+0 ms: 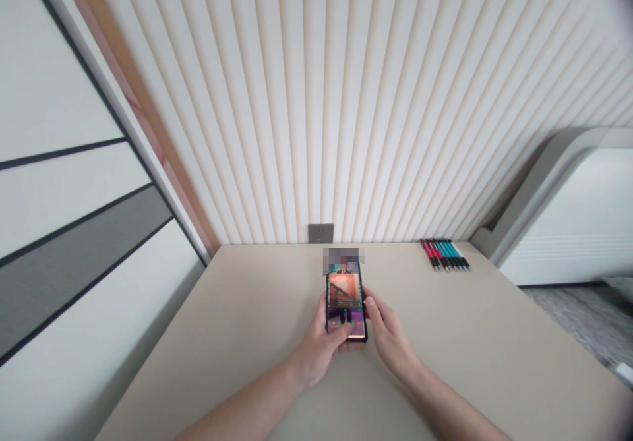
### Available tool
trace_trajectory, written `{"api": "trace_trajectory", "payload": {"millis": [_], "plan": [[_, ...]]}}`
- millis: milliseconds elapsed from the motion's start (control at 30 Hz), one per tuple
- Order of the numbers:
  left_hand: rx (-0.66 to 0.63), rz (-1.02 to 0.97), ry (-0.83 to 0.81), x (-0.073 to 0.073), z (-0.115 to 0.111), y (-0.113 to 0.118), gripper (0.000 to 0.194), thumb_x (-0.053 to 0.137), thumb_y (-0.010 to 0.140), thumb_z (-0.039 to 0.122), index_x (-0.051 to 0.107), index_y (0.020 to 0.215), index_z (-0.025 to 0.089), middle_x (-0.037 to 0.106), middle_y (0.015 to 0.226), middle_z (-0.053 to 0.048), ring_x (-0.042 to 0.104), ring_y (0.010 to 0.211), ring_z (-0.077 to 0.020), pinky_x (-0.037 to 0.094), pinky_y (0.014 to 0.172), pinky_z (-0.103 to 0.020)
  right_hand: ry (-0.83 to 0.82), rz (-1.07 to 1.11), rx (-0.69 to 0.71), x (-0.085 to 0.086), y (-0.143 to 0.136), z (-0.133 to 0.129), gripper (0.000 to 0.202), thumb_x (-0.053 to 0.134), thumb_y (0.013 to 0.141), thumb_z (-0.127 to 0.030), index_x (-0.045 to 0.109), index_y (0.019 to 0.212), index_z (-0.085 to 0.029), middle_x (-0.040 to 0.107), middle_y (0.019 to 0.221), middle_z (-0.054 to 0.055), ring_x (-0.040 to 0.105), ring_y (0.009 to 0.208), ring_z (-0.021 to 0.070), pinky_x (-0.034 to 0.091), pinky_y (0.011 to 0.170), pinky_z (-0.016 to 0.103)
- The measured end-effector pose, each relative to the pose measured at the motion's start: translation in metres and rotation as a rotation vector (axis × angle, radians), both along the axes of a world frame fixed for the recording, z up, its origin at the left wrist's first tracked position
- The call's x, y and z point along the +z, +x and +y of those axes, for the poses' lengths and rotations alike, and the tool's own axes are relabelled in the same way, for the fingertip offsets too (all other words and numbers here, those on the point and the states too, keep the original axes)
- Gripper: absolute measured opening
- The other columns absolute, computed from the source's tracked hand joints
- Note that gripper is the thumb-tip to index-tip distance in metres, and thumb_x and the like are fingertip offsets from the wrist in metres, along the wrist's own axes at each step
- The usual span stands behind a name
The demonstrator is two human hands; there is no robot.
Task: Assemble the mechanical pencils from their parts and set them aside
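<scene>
A smartphone [345, 293] with a black edge and a lit, colourful screen is held upright over the middle of the table. My left hand [319, 349] wraps its left side and lower end, the thumb lying across the bottom of the screen. On the phone's right edge, my right hand [388, 332] closes with its thumb along the side and its fingers partly hidden behind. The top of the screen is blurred out.
Several pens [445, 255] in red, teal and white lie in a row at the back right of the beige table [237, 335]. A dark socket [321, 233] sits on the ribbed wall [316, 98] behind. A white cabinet [59, 230] stands left, a pale headboard-like panel [578, 210] right.
</scene>
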State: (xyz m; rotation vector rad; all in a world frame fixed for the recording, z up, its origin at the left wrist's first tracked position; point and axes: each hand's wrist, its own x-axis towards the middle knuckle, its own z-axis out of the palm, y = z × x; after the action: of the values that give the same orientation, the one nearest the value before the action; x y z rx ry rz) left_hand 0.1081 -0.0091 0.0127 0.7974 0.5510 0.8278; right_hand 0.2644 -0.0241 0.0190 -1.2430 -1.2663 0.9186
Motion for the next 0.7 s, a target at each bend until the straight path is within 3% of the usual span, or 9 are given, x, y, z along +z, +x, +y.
{"api": "trace_trajectory", "payload": {"millis": [233,700], "plan": [[-0.002,0.018,0.032,-0.0007,-0.0004,-0.0016,0.084,0.074,0.079,0.029,0.021,0.144,0.032,0.058,0.127,-0.012,0.063,0.105,-0.0289,0.053,0.083,-0.044,0.025,-0.021,-0.008,-0.0012,0.0004,-0.0007,0.048,0.041,0.094,-0.052,0.059,0.128,-0.022,0.064,0.124,0.006,0.058,0.116,0.0248,0.045,0.101,0.040],[-0.056,0.021,0.099,0.0066,-0.0031,-0.0040,0.076,0.070,0.082,0.027,0.022,0.141,0.031,0.055,0.127,-0.012,0.061,0.106,-0.0300,0.054,0.085,-0.051,0.031,-0.049,-0.046,0.0049,-0.0026,-0.0060,0.045,0.040,0.096,-0.047,0.059,0.126,-0.020,0.066,0.119,0.007,0.061,0.107,0.0234,0.050,0.090,0.033]]}}
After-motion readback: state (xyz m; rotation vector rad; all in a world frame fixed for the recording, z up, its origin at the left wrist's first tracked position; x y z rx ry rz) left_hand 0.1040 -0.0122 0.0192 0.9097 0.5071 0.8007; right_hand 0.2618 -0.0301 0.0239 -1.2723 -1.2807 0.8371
